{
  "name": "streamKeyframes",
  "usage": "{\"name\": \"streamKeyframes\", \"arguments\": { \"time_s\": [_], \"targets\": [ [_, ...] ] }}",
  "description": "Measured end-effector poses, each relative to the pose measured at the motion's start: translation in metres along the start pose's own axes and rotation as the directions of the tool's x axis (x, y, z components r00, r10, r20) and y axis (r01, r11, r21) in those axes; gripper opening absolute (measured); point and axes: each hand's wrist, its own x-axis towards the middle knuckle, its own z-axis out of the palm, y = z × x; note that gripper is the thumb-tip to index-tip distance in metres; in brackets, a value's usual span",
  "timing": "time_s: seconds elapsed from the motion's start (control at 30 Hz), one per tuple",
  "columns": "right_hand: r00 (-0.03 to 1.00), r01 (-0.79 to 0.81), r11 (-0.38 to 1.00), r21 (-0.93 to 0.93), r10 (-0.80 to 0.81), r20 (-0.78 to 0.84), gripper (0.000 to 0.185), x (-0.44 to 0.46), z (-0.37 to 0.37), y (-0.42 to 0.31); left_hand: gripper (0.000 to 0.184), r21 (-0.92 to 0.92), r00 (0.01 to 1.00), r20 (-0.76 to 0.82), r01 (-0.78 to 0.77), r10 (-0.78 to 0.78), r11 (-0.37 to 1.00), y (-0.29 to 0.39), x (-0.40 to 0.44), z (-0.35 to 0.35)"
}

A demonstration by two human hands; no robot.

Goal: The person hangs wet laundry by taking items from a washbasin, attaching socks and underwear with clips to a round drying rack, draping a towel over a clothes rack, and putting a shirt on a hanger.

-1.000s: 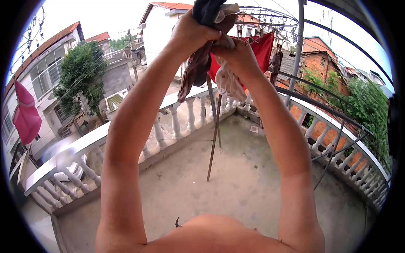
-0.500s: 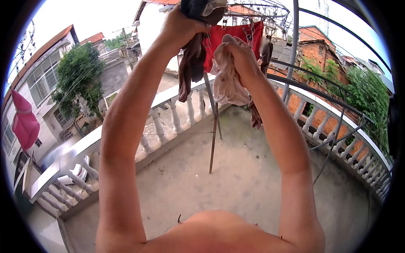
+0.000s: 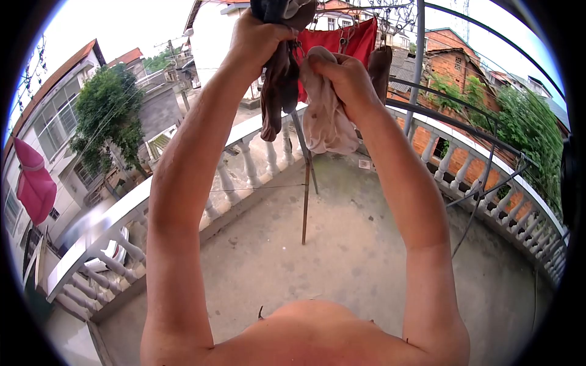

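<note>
Both of my arms reach up to a round clip hanger (image 3: 400, 13). My left hand (image 3: 259, 44) is closed round a bunch of dark socks (image 3: 279, 91), some bundled above the fist and others dangling below it. Pinched in my right hand (image 3: 349, 82) is a pale, crumpled sock (image 3: 326, 122) that droops below the fingers. Behind the hands a red cloth (image 3: 360, 41) hangs from the clips. A brown sock (image 3: 379, 70) hangs just right of my right hand, partly hidden by it.
A thin metal pole (image 3: 307, 195) stands on the concrete floor (image 3: 293, 268) beneath the hanger. White balustrades (image 3: 250, 165) run along both sides. An upright grey post (image 3: 416, 73) and dark bars (image 3: 452, 125) stand at the right. A pink cloth (image 3: 35, 183) hangs at the far left.
The hanger and red cloth have shifted in view. My right hand's pale sock now hangs straighter and longer. My left hand keeps hold of the dark socks.
</note>
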Motion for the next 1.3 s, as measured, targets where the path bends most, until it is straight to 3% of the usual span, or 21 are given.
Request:
{"name": "streamKeyframes", "arguments": {
  "time_s": [0.23,0.3,0.33,0.4,0.6,0.73,0.8,0.93,1.0,1.13,1.2,1.23,1.3],
  "targets": [
    [0.996,-0.068,0.996,0.066,0.072,-0.052,0.016,0.002,-0.004,0.001,0.053,-0.283,0.986,0.120,-0.076,0.114,0.956,-0.003,-0.004,0.004],
    [0.997,-0.056,0.995,0.087,0.059,-0.044,0.016,0.005,-0.006,0.004,0.034,0.208,0.996,-0.033,0.092,-0.087,0.974,-0.010,-0.003,-0.009],
    [0.998,-0.042,0.993,0.108,0.047,-0.037,0.015,0.005,-0.007,0.005,0.034,0.207,0.996,-0.032,0.093,-0.088,0.974,-0.011,-0.001,-0.007],
    [0.995,-0.075,0.992,0.104,0.082,-0.065,0.015,0.008,-0.009,0.005,0.053,0.028,0.994,0.103,-0.047,0.044,0.998,-0.013,0.004,0.000],
    [0.995,-0.055,0.984,0.172,0.069,-0.075,0.017,0.018,-0.009,0.008,0.053,-0.043,0.980,0.086,-0.176,0.179,0.983,-0.018,0.006,0.006],
    [0.995,-0.065,0.982,0.177,0.077,-0.058,0.017,0.017,-0.007,0.002,0.055,0.078,0.983,0.084,-0.171,0.165,0.982,-0.015,0.006,0.006],
    [0.994,-0.066,0.980,0.185,0.081,-0.070,0.016,0.018,-0.010,0.005,0.057,-0.058,0.977,0.113,-0.173,0.178,0.983,-0.014,0.008,0.004],
    [0.992,-0.105,0.980,0.166,0.114,-0.046,0.011,0.018,-0.022,0.011,0.058,-0.149,0.981,0.125,-0.128,0.147,0.981,-0.015,0.006,0.003],
    [0.994,-0.104,0.982,0.158,0.107,-0.008,0.010,0.019,-0.024,0.014,0.061,-0.353,0.969,0.162,-0.119,0.185,0.928,-0.017,0.006,0.004],
    [0.999,-0.043,0.987,0.153,0.045,-0.005,0.011,0.023,-0.019,0.017,0.065,-0.352,0.985,0.123,-0.074,0.125,0.933,-0.014,0.004,0.005],
    [0.996,-0.072,0.994,0.081,0.075,-0.039,0.011,0.020,-0.015,0.015,0.068,0.016,0.993,0.120,-0.016,0.014,1.000,-0.018,0.007,-0.002],
    [0.992,-0.101,0.995,0.010,0.102,-0.076,0.012,0.019,-0.013,0.014,0.068,0.017,0.993,0.120,-0.014,0.012,1.000,-0.021,0.007,-0.002],
    [0.993,-0.081,0.997,0.003,0.081,-0.083,0.013,0.021,-0.013,0.017,0.068,-0.192,0.982,0.151,-0.081,0.111,0.978,-0.027,0.006,0.001]
  ]
}}
